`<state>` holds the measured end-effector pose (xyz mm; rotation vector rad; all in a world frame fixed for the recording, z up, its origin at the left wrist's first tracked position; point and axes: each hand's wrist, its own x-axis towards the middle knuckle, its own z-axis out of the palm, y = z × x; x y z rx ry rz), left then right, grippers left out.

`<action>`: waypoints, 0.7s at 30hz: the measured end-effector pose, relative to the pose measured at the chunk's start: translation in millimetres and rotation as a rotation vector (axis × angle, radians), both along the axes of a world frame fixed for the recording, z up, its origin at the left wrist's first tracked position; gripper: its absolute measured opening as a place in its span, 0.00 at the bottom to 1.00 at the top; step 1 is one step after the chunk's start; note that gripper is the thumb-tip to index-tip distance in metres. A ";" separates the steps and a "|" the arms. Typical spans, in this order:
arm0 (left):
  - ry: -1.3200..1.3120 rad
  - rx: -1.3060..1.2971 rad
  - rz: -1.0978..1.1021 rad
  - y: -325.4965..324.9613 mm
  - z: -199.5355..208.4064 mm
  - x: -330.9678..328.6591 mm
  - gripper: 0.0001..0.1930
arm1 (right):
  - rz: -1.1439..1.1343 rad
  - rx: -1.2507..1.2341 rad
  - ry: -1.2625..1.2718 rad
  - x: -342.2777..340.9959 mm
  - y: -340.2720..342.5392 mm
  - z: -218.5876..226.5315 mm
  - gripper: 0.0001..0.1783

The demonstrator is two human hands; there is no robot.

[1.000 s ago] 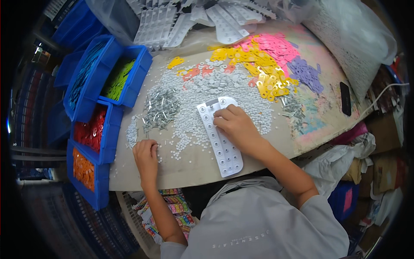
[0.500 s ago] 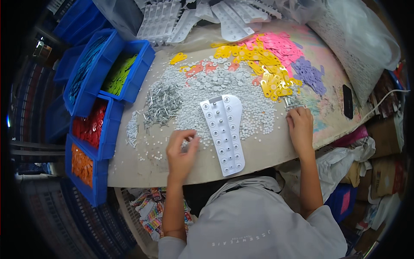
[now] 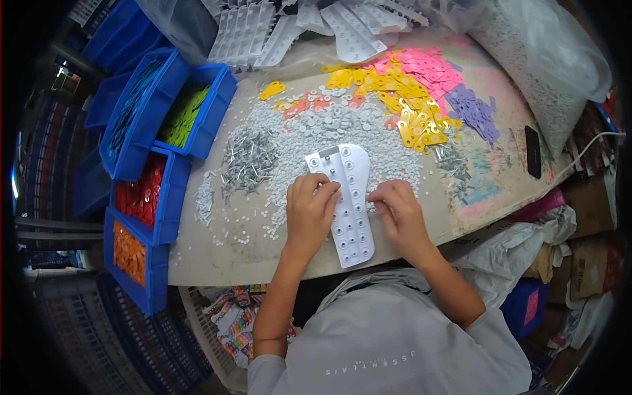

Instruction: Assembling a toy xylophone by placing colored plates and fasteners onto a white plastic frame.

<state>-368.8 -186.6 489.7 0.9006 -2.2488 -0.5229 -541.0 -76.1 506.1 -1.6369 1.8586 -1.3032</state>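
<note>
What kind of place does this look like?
Probably a small assembly workshop: blue bins hold small parts sorted by colour, metal pins lie heaped on the worktable, and a white moulded plate lies there too.

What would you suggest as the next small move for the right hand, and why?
I would probably ease the right hand slightly left over the white plate, because its fingertips are beside the plate's right edge, while the left hand's fingertips are over its middle row. Whether either hand pinches a small part is hard to tell.
</note>
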 end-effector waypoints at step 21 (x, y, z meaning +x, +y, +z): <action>-0.180 -0.100 0.354 -39.3 3.7 83.7 0.04 | 0.211 0.052 0.245 19.2 -15.4 -13.0 0.09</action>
